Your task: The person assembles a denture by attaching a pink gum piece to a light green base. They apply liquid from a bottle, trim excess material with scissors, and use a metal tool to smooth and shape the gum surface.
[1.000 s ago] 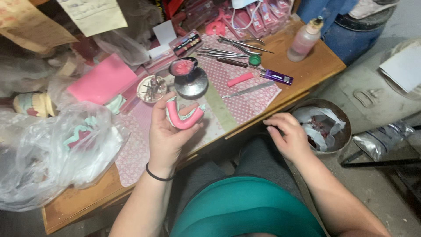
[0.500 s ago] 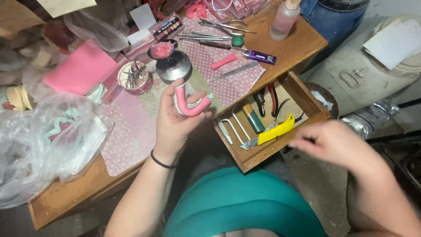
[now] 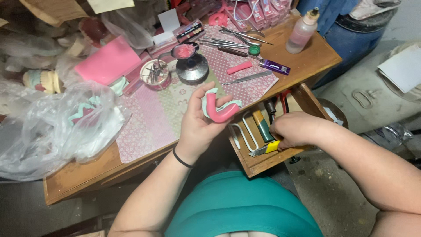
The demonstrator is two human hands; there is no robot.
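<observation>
Left hand: the left hand (image 3: 199, 127) is sitting at the centre of the frame, fingers curled about one pink horseshoe-shaped wax rim (image 3: 218, 111) backed by a pale green base; a black band is circling the wrist.
Right hand: the right hand (image 3: 294, 130) is reaching into the open wooden drawer (image 3: 258, 164) at centre right, closing on a yellow-handled tool (image 3: 267, 148); how firmly it is gripping cannot be told, since the fingertips are lying hidden behind the knuckles.
Drawer contents: one green-handled tool (image 3: 262, 125), one red-handled pair of pliers (image 3: 285, 97) and bent wire pieces are showing; the remainder is being covered by the right hand.
Table: one wooden table (image 3: 94, 173) is filling the upper half of the frame under a patterned pink mat (image 3: 149, 118).
Table items, counted: one pink slab (image 3: 107, 63), one round dish of small burs (image 3: 155, 74), one dark round burner (image 3: 192, 68), one purple lighter (image 3: 274, 66), one short pink stick (image 3: 239, 68), one clear bottle (image 3: 302, 30).
Metal instruments: several are lying fanned at upper centre (image 3: 237, 41); overlapping is making an exact count uncertain.
Plastic bag: one clear bag (image 3: 48, 127) is bulging at left, partly veiling pink and green casts; their number is hard to make out.
Cut off: the clutter along the top edge is running out of the frame.
</observation>
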